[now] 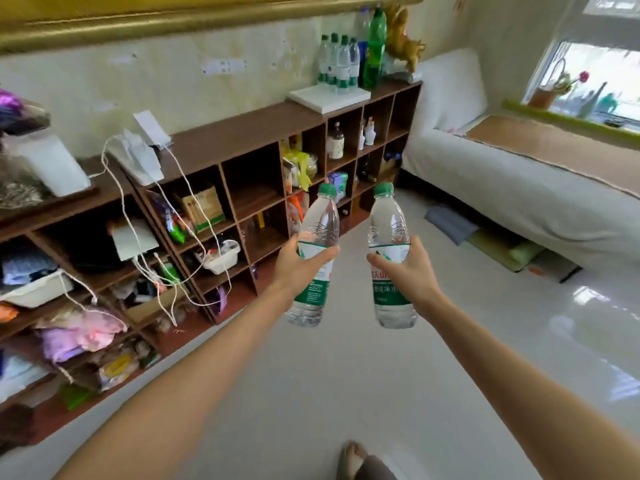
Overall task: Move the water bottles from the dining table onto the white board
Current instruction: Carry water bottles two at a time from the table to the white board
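Clear water bottles stood upright in both my hands, caps up. My left hand was wrapped around one bottle, and my right hand around the other bottle. The white board lay far ahead, in the upper middle of the frame, on the brown shelf. More bottles stood on its far side. It looked about equally near to both hands.

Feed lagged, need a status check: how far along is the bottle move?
Done: four water bottles already stand on the white board atop the shelf unit. In hand: the left hand grips one bottle, the right hand another, both upright, short of the shelf. Left: set both down; the dining table is out of view.
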`<state>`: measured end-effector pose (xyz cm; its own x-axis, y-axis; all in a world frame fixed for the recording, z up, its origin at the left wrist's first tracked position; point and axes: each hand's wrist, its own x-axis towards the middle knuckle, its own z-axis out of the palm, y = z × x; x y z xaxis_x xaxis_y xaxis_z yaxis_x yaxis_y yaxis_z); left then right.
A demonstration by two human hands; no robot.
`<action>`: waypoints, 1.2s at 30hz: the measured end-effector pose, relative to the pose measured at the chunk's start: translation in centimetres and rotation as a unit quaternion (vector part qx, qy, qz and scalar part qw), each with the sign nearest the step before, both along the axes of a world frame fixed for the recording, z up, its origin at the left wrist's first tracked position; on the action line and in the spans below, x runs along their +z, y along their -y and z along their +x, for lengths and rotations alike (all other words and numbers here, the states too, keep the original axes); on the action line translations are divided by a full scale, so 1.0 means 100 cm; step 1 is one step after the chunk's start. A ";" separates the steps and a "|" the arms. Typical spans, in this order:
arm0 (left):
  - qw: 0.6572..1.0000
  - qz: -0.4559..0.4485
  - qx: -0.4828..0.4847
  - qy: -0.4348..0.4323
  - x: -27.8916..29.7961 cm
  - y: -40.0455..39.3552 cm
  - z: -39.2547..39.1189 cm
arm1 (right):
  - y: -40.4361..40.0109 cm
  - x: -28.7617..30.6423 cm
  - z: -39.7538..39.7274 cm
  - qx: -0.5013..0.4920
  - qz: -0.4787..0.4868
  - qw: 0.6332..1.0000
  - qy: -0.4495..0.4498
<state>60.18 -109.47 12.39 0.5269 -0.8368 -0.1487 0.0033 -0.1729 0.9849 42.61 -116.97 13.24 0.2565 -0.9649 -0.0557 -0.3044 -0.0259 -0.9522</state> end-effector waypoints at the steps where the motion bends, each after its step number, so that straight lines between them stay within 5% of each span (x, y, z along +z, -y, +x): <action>1: 1.000 -0.003 -0.009 0.005 0.001 0.027 0.005 | 0.024 0.000 0.006 -0.009 -0.005 1.000 0.000; 36: 0.997 -0.025 -0.062 -0.036 0.020 0.811 0.310 | 0.805 0.013 0.284 -0.047 -0.038 0.998 0.015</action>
<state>91.17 -190.59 14.42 0.4089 -0.9020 -0.1387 0.0553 -0.1273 0.9903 71.05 -197.45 14.52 0.1655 -0.9859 0.0241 -0.2799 -0.0703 -0.9574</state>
